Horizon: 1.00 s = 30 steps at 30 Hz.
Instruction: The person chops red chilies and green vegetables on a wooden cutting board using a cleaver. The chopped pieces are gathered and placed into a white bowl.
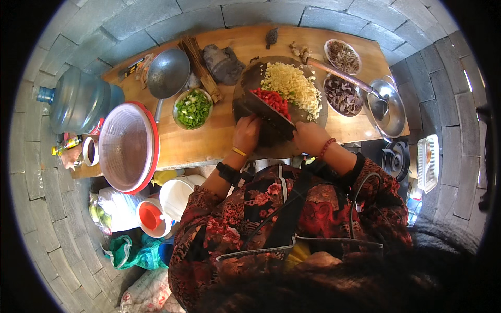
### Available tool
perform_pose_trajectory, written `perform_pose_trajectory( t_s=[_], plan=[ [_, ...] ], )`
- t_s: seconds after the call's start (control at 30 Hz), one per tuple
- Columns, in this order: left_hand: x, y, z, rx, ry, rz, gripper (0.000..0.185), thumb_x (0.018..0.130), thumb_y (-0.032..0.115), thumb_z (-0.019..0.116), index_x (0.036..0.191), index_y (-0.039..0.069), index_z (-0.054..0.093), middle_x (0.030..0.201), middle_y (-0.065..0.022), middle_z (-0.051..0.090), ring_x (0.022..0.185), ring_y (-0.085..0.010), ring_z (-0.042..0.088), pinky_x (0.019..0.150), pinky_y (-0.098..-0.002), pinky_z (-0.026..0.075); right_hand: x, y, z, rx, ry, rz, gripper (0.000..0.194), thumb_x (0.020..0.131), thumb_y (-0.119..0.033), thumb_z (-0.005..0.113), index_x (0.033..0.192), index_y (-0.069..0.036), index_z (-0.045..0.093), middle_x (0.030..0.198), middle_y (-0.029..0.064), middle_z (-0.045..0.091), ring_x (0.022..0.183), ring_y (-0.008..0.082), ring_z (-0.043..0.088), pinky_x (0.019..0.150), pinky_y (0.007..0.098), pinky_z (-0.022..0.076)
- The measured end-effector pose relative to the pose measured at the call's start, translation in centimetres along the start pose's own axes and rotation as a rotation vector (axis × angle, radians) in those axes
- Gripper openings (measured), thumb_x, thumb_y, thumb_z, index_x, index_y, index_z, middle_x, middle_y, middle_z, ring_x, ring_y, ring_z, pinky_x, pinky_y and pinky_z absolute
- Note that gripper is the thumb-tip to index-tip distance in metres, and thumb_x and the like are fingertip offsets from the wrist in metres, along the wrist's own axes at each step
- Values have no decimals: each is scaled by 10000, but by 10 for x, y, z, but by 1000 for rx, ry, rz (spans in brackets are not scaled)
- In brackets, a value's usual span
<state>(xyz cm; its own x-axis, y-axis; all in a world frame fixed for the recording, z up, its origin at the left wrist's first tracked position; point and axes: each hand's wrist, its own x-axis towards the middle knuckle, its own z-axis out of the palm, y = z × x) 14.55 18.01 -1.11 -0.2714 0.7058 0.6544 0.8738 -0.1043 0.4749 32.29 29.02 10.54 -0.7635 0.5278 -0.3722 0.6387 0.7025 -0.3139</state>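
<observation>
My right hand (311, 137) is closed around the handle end of a dark, broad-bladed cleaver (270, 117). The blade slants across a round wooden chopping board (241, 99), up and to the left from that hand. Against the blade's near side, toward its left end, is my left hand (247, 132); its fingertips are partly hidden, so its grip is unclear. Chopped red peppers (272, 99) lie along the far side of the blade. Beyond and to their right spreads a larger heap of pale, finely chopped pieces, probably garlic (289, 82).
Left on the wooden table (164, 146) are a bowl of chopped greens (192, 109), a wok (168, 74) and a colander (125, 144). Right are two filled bowls (343, 96) (343, 56) and a metal pan (393, 105) with a long-handled ladle (344, 76). A gas burner (395, 159) sits below.
</observation>
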Motion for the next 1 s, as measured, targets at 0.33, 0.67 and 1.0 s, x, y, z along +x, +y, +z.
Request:
perform_pose_trajectory(
  t_s=[0.33,0.67,1.0],
  plan=[
    [23,59,22,-48,-223,115,200,712,214,701,798,70,591,768,-94,525,715,-290,542,606,-389,454,-19,32,-47,67,338,-15,265,848,-228,505,758,18,547,685,253,590,667,422,583,636,492,468],
    [22,78,46,97,-401,38,158,714,211,656,681,82,570,688,-86,531,667,-258,573,549,-374,471,-31,48,-42,113,337,36,280,852,-223,504,740,29,554,704,255,592,688,417,583,647,485,465],
    [20,17,-2,250,-172,-315,131,758,206,635,776,77,621,735,-98,591,679,-296,589,573,-398,480,-21,34,-24,120,320,-59,258,847,-221,504,771,22,548,695,246,592,688,423,579,655,506,458]
  ],
)
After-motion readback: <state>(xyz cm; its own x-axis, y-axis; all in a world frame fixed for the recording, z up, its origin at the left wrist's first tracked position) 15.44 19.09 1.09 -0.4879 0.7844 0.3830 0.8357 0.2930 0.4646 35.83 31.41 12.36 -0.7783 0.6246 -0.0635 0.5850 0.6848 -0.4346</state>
